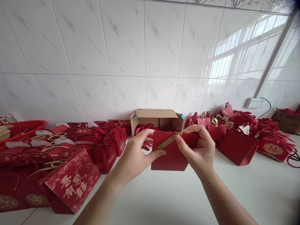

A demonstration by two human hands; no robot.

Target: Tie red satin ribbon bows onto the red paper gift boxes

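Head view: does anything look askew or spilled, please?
Nothing looks spilled. Only the flat gold strap looks askew: it slants across the plain red box, unaligned with its edges, between the left hand and right hand.

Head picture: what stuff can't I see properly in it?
In the head view:
Inside of the held red box: hidden by its own front.
Some fingertips of the left hand: behind that box.
Bottom of the cardboard carton: behind the held box and left hand.
Red basin: cut off by the left edge.
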